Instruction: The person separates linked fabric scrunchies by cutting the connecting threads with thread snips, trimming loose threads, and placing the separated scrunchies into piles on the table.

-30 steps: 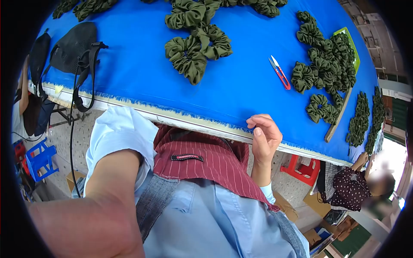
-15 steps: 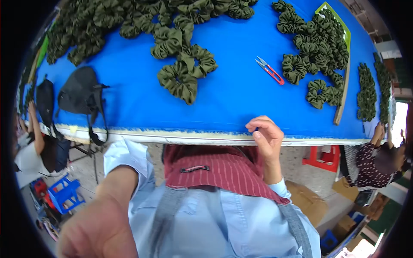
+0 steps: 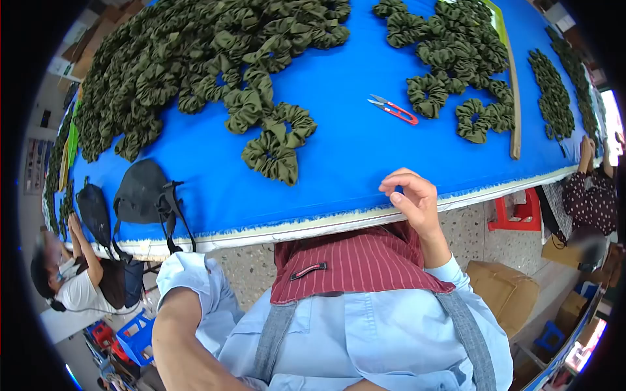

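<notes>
My right hand (image 3: 417, 201) is at the near edge of the blue table (image 3: 352, 169), its fingers loosely curled and the thumb a little apart, with nothing between them. Red-handled thread snips (image 3: 394, 109) lie beyond it. Farther right is a pile of dark green scrunchies (image 3: 463, 49). A bigger heap of scrunchies (image 3: 195, 58) covers the far left, and a few of them (image 3: 270, 156) trail toward the middle. My left forearm runs down out of the frame at the lower left, and the hand itself is not seen.
Black bags with straps (image 3: 142, 194) lie at the left table edge. A wooden strip (image 3: 515, 111) borders the right pile, with more green rows (image 3: 551, 94) beyond. One person (image 3: 81, 277) is at the left, another (image 3: 590, 195) at the right. A red stool (image 3: 521, 212) stands below the table.
The view has swung, showing more of the left heap. My left hand, blurred and close to the camera before, has left the frame. My right hand keeps its loose curl near the edge.
</notes>
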The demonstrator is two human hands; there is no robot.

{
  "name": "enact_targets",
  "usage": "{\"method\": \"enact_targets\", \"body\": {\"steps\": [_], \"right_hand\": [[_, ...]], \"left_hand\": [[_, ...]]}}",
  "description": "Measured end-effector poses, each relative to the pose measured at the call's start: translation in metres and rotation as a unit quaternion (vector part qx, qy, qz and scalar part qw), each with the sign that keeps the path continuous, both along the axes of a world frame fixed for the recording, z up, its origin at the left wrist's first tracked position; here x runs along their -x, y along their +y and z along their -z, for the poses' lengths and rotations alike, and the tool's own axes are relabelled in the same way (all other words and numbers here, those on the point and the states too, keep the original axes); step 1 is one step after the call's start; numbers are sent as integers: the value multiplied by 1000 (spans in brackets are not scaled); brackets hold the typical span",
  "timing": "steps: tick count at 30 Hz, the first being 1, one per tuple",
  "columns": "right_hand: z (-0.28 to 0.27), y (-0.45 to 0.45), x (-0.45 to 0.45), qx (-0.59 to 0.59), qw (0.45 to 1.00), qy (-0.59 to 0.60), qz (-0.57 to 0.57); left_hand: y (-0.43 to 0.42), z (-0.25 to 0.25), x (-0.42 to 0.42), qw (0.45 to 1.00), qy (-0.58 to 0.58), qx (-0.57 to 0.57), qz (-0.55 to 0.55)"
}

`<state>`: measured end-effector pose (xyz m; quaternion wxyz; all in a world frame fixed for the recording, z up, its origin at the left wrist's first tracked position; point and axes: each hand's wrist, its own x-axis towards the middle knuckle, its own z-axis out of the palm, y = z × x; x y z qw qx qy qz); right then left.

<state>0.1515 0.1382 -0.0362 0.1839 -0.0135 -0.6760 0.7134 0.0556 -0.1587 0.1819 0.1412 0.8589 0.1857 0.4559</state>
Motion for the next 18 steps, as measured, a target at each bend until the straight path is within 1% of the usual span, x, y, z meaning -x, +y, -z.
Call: {"method": "enact_targets", "body": {"steps": [1, 2, 3, 4, 5, 6, 8, 9, 10, 11, 12, 13, 14, 15, 16, 17, 18], "right_hand": [[-2, 5, 1, -16, 1000, -5, -2], [-5, 10, 4, -53, 999, -10, 3], [-7, 17, 8, -89, 996, -14, 7], [-12, 26, 13, -93, 995, -15, 12], [-18, 35, 19, -191, 980, -38, 50], [-22, 43, 29, -284, 953, -58, 84], [-20, 57, 52, -394, 909, -15, 133], [-12, 62, 66, -387, 914, -15, 120], [0, 66, 79, -492, 853, 13, 173], [7, 69, 88, -589, 775, 45, 224], [10, 70, 92, -587, 779, 45, 214], [12, 70, 94, -630, 750, 23, 200], [13, 69, 97, -672, 717, 2, 187], [14, 68, 99, -711, 681, -18, 173], [14, 67, 100, -749, 642, -36, 160], [13, 65, 101, -748, 644, -34, 156], [11, 64, 100, -697, 698, -52, 156]], "left_hand": [[12, -4, 3, 991, 5, 134, 29], [23, -1, 4, 991, 6, 128, 37], [33, 3, 5, 994, -22, 104, 29], [43, 9, 5, 995, -52, 81, 19], [50, 16, 3, 995, -83, 58, 5], [55, 23, 1, 993, -112, 38, -14], [54, 40, -2, 983, -172, 6, -65], [49, 56, -5, 966, -237, -46, -94], [47, 70, -5, 964, -242, -42, -106], [50, 82, -1, 929, -267, -12, -255], [53, 95, 4, 872, -287, 18, -396], [56, 109, 6, 794, -300, 50, -526], [60, 125, 5, 708, -301, 112, -629], [64, 143, 4, 607, -295, 172, -717], [65, 163, 3, 576, -283, 189, -743], [67, 173, 0, 561, -232, 179, -774], [70, 181, -1, 545, -180, 168, -802]]}}
